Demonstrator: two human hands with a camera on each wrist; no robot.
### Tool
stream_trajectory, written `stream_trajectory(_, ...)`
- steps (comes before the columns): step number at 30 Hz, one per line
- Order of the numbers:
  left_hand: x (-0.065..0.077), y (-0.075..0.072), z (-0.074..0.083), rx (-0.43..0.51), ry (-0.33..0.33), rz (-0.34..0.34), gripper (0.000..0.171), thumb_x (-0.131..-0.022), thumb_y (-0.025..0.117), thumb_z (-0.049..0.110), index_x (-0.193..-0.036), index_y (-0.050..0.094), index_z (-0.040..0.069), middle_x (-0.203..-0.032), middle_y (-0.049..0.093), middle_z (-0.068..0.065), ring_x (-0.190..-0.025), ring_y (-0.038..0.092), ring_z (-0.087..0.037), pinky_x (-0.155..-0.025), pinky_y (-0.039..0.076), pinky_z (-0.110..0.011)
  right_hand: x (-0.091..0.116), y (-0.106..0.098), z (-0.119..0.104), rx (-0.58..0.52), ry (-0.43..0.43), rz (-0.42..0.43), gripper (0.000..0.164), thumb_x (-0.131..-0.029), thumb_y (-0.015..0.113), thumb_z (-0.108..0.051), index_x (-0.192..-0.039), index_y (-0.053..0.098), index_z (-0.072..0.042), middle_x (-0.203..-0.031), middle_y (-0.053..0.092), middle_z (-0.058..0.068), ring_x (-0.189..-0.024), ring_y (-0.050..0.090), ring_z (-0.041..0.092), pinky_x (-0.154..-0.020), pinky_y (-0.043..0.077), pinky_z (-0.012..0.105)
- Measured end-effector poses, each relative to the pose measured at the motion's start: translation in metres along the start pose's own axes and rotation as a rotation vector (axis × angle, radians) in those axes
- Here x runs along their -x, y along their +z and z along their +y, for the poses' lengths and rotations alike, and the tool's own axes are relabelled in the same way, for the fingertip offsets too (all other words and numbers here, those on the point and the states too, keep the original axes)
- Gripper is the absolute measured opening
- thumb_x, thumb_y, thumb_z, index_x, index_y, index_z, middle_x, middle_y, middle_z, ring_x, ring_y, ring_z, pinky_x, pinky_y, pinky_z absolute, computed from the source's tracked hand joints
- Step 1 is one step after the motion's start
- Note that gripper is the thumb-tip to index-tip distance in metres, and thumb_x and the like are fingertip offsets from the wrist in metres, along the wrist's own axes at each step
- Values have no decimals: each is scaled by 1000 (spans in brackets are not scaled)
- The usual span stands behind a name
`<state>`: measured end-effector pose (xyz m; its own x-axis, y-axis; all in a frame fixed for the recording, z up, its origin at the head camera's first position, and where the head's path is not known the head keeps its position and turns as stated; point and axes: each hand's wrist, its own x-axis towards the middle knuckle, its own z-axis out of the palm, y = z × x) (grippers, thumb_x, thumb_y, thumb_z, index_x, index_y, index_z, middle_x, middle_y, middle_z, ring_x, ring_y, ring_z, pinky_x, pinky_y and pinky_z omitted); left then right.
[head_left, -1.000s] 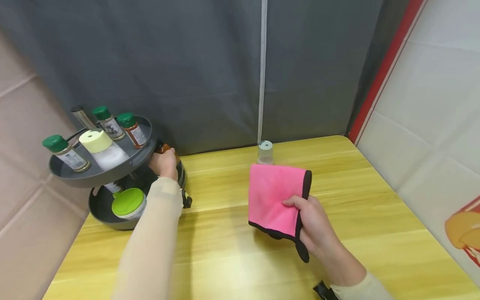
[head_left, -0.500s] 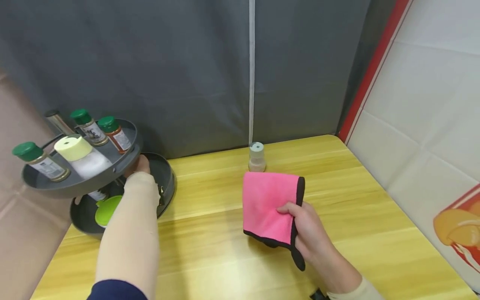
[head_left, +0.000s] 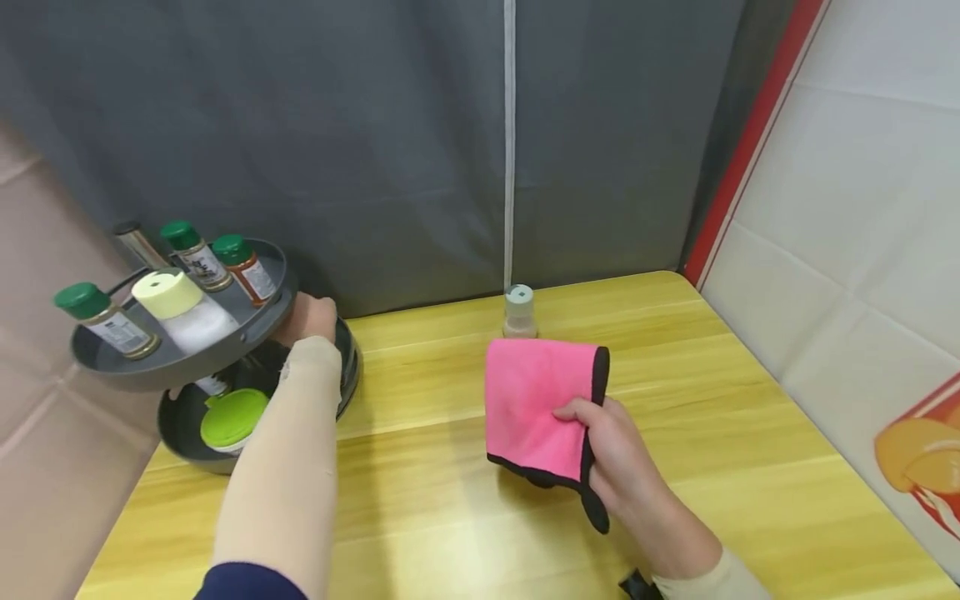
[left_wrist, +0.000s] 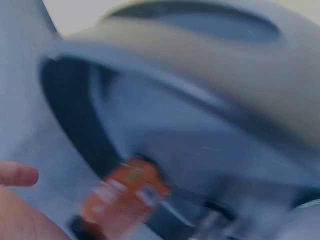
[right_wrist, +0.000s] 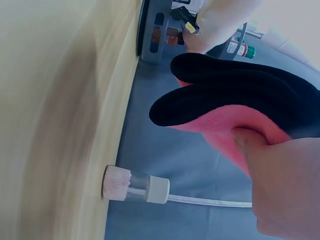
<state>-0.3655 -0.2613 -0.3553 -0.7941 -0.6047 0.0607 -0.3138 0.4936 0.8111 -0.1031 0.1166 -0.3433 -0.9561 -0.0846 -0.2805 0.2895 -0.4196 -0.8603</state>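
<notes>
I see the right hand [head_left: 622, 454] gripping a black-edged pink cloth [head_left: 536, 408] above the bench [head_left: 427, 517]; the left hand [head_left: 309, 318], hold unclear, could tip the grey two-tier rack [head_left: 197, 460] at far left by snagging its upper tray [head_left: 180, 372].

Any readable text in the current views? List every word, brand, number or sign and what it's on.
No word, brand or number reads clearly.
Three green-capped jars: printed labels, too small to read.
Orange item, left wrist view: label markings too blurred to read.
White label behind the green lid: too small to read.
Pink cloth: no text showing.
</notes>
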Motion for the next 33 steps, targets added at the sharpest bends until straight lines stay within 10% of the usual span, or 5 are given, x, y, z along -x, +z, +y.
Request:
stream_trajectory(8,48,38,57,-315,245,-166,89,-97,53,31,-161,0,0,-163,-4,-33,-151,-7,-48,-117,7,-68,0,-6,-13,21,-48,24,41,-97,53,-7,-136,40,-3,-131,52,16,-108,61,28,-93,54,38)
stream_trajectory(14,108,75,103,-190,541,-435,72,-100,58,45,-155,30,7,-156,35,-22,-145,31,-39,-113,34,-54,-1,-18,-20,8,-84,46,39,-99,51,-8,-136,39,-6,-132,51,13,-109,60,25,-95,54,36)
stream_trajectory(19,154,104,118,-193,675,-695,83,-94,67,49,-157,29,11,-157,38,-15,-143,37,-32,-112,38,-48,-1,-24,-22,7,-96,60,37,-100,50,-7,-135,39,-6,-131,52,12,-108,62,23,-94,54,36)
stream_trajectory(25,174,141,103,-99,552,-749,92,-90,75,30,-159,19,5,-148,47,-20,-131,50,-33,-108,43,-45,-3,-25,-22,-3,-90,68,40,-100,50,-8,-138,38,-6,-135,50,12,-112,59,24,-96,53,35)
stream_trajectory(33,172,169,78,-57,496,-646,67,-91,75,33,-144,49,1,-135,61,-16,-124,58,-30,-106,46,-42,-6,-26,-23,16,-97,69,42,-100,48,-8,-140,37,-7,-137,48,13,-114,58,25,-96,53,36)
